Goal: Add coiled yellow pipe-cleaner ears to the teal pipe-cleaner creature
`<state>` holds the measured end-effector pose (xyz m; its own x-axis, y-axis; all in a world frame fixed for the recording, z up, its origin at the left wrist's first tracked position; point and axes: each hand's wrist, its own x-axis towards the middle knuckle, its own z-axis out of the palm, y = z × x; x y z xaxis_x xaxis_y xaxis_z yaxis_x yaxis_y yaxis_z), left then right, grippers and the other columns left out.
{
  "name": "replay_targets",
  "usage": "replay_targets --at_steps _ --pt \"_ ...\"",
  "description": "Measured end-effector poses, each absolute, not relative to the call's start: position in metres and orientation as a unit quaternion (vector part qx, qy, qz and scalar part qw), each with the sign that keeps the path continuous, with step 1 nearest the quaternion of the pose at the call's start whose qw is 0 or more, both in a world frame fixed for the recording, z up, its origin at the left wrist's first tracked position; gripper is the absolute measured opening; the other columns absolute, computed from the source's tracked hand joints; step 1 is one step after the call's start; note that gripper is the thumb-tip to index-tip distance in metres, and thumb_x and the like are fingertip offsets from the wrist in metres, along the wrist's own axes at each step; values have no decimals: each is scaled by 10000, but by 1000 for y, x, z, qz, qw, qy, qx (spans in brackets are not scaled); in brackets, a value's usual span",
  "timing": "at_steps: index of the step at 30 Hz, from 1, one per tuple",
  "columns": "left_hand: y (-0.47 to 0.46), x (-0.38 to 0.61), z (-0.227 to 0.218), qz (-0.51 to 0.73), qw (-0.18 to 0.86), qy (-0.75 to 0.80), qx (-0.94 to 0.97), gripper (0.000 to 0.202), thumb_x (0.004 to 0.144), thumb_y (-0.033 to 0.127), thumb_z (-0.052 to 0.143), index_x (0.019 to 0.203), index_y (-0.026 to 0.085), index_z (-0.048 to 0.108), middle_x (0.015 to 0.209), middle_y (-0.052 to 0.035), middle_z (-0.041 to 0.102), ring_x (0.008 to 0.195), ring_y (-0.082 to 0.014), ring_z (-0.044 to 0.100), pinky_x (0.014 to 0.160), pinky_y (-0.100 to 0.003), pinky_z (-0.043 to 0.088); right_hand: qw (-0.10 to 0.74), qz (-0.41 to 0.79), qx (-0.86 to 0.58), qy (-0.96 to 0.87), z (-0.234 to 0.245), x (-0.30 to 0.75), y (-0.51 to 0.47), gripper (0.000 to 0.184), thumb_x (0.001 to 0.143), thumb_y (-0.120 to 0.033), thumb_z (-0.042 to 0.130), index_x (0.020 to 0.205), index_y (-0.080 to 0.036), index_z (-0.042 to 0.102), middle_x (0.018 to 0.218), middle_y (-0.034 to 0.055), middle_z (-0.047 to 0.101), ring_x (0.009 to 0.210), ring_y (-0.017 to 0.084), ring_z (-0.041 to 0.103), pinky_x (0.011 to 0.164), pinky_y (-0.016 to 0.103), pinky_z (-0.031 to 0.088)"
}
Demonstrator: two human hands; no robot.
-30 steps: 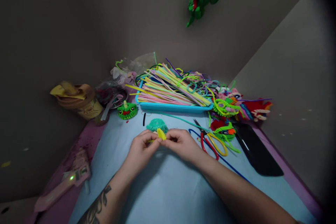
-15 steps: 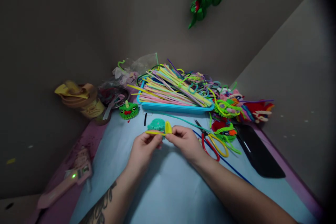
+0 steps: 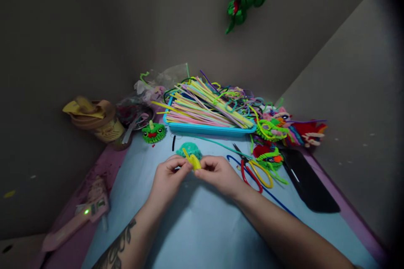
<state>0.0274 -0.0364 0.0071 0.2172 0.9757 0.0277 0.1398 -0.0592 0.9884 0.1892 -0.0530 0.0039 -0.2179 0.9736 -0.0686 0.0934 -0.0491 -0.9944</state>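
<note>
A yellow pipe cleaner (image 3: pixel 195 162), bent into a small coil, is pinched between my two hands, with a short free end sticking up to the left. My left hand (image 3: pixel 172 175) grips it from the left with thumb and fingertips. From the right, my right hand (image 3: pixel 219 173) holds the coiled part. Just behind the fingers lies a round teal fuzzy piece (image 3: pixel 190 150), its lower part hidden by the hands. Scissors (image 3: pixel 255 171) with one red and one yellow handle lie to the right of my right hand, across a dark blue pipe cleaner (image 3: pixel 280 204).
A blue tray (image 3: pixel 208 129) heaped with pastel pipe cleaners stands at the back. A green fuzzy face (image 3: pixel 154 132) sits left of it. A lit glue gun (image 3: pixel 78 218) lies at left, near a tumbler (image 3: pixel 105 126). At right is a black phone-like slab (image 3: pixel 311 180).
The yellow strip, earlier stretched out leftward with a loop at the right, is now wound closer into a coil. My hands have come nearer together, the left one turning its end upward.
</note>
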Motion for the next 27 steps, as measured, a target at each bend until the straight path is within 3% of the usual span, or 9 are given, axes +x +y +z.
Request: replay_targets --at_steps 13,21,24,27 --pt "-39 30 16 401 549 495 541 185 688 320 668 653 147 722 568 -5 597 525 -104 464 524 -221 371 370 561 -472 -571 1 191 -52 289 706 -267 604 539 -176 387 519 -68 314 507 69 277 468 213 204" --pt "-39 32 11 411 566 495 516 182 680 316 669 628 143 690 609 -8 630 588 -120 519 585 -226 401 335 591 -454 -576 -2 187 -54 279 713 -262 593 546 -171 388 533 -69 309 509 63 269 469 210 208" --pt "-38 31 11 408 566 496 517 181 693 300 648 605 142 658 584 5 600 581 -110 500 583 -219 389 315 600 -436 -592 1 188 -54 259 714 -282 623 580 -161 437 552 -67 337 520 65 304 477 202 239" --pt "-38 29 13 394 578 491 520 196 691 301 645 581 140 632 558 14 568 551 -98 469 557 -214 362 306 589 -423 -617 8 198 -50 221 710 -333 669 687 -145 556 599 -45 456 555 81 393 509 203 316"
